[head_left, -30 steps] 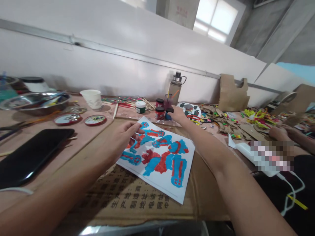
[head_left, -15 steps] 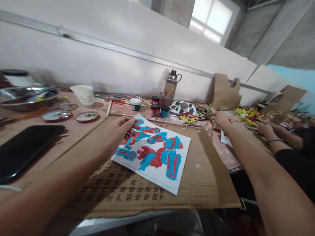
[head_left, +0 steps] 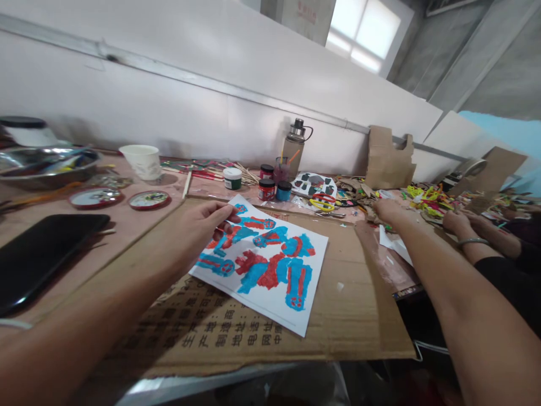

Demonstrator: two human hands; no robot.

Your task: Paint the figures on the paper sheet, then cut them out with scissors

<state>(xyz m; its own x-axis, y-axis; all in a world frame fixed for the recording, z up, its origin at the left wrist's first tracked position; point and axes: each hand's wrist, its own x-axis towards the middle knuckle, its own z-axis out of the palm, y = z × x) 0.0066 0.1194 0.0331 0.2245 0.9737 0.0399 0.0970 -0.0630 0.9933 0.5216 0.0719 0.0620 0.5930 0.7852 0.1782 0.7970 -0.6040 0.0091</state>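
Your left hand (head_left: 203, 223) pinches the painted sheet (head_left: 264, 265) at its 10 o'clock corner, flat on the cardboard (head_left: 359, 316); keep that hold light, off the paint. Your right hand (head_left: 386, 210) reaches into scraps (head_left: 363, 194) at 2 o'clock, fingers probably loose, can't tell.

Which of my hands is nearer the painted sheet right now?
Left. The left hand rests on the painted sheet's upper left corner, fingers on the paper. The right hand is off to the sheet's right, among cardboard scraps.
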